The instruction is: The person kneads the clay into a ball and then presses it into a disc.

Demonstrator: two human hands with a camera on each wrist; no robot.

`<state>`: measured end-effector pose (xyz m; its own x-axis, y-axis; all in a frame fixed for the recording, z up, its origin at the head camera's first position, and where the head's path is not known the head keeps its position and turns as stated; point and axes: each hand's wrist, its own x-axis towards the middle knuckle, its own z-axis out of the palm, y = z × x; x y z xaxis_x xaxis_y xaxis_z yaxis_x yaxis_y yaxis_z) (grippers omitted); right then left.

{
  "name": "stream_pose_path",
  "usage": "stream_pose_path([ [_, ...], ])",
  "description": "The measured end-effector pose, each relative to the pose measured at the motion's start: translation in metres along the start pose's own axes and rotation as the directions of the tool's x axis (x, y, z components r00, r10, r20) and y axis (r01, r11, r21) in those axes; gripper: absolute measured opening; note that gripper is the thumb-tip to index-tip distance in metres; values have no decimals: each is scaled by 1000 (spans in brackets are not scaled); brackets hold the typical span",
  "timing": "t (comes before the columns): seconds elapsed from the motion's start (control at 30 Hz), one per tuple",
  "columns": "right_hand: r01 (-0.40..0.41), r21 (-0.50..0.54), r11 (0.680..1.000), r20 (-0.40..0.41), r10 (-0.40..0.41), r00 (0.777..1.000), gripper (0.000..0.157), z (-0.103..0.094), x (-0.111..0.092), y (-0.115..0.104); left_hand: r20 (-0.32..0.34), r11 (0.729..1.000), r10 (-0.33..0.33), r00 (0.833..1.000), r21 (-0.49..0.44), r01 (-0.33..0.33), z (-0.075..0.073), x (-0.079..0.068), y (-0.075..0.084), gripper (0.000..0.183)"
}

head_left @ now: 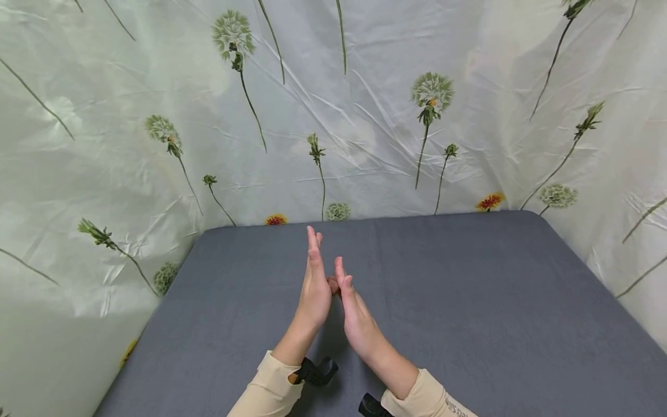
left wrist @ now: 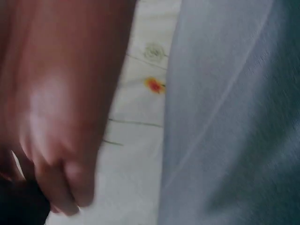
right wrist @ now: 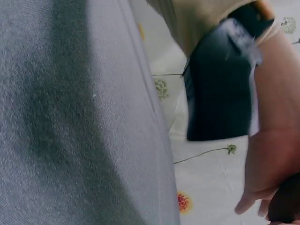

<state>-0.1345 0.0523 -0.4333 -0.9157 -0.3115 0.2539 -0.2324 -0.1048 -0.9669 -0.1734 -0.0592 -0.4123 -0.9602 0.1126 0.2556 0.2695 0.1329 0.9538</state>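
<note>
My left hand [head_left: 315, 295] is raised above the table, its visible fingers straight and pointing away. Beside it, my right hand [head_left: 359, 321] is also held up on edge, palm facing the left. The two come close together at the fingers, where a small reddish-brown patch [head_left: 332, 284] shows between them; I cannot tell whether it is folded fingertips. No object is visible in either hand. In the left wrist view a blurred hand [left wrist: 61, 140] fills the left side. The right wrist view shows the other forearm, a hand [right wrist: 269, 164] and a black wrist device [right wrist: 220, 89].
A grey cloth-covered table [head_left: 469, 289] lies under both hands. Behind and at its sides hangs a pale, shiny curtain [head_left: 365, 116] printed with dandelions and flowers. Black wrist cameras [head_left: 318, 370] are strapped below the beige sleeves [head_left: 271, 385].
</note>
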Motion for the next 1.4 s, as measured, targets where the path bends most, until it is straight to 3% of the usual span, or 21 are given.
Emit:
stream_pose_path([
  [0.1, 9, -24, 1000, -36, -10, 999, 68, -4, 2, -2, 13, 1000, -13, 1000, -10, 14, 1, 3, -10, 70],
  [0.23, 28, -64, 998, -112, -35, 993, 67, -18, 7, -6, 84, 1000, -9, 996, 26, 7, 17, -1, -18, 69],
  [0.4, -16, -52, 999, -118, 9, 993, 71, -26, 12, -1, 177, 999, 4, 984, 36, -10, 26, -12, -13, 68],
  [0.57, -34, -17, 999, -85, 33, 996, 67, -12, 8, 7, 120, 1000, -7, 993, -6, 8, 13, -12, -1, 66],
  [0.8, 4, -128, 992, -31, -8, 1000, 57, 10, -3, 1, 0, 986, -106, 994, -127, 105, -12, 6, -4, 75],
  [0.9, 48, -144, 988, -26, -52, 998, 56, 11, -4, -4, 16, 984, -116, 993, -133, 117, -10, 7, -11, 81],
  [1.0, 72, -144, 987, -84, -85, 993, 57, 2, -1, -6, 71, 987, -113, 991, -106, 120, 1, 3, -15, 79],
  [1.1, 71, -138, 988, -162, -93, 982, 60, -12, 4, -5, 129, 991, -104, 986, -69, 113, 13, -4, -14, 72],
  [1.2, 54, -131, 990, -189, -78, 979, 62, -22, 9, -3, 166, 995, -79, 983, -47, 88, 20, -10, -7, 68],
  [1.3, 21, -102, 995, -181, -39, 983, 64, -24, 11, 0, 129, 999, -33, 991, -35, 38, 19, -13, 2, 68],
  [1.4, -7, -88, 996, -147, -6, 989, 63, -17, 11, 6, 47, 999, 10, 999, -37, -8, 9, -10, 8, 70],
])
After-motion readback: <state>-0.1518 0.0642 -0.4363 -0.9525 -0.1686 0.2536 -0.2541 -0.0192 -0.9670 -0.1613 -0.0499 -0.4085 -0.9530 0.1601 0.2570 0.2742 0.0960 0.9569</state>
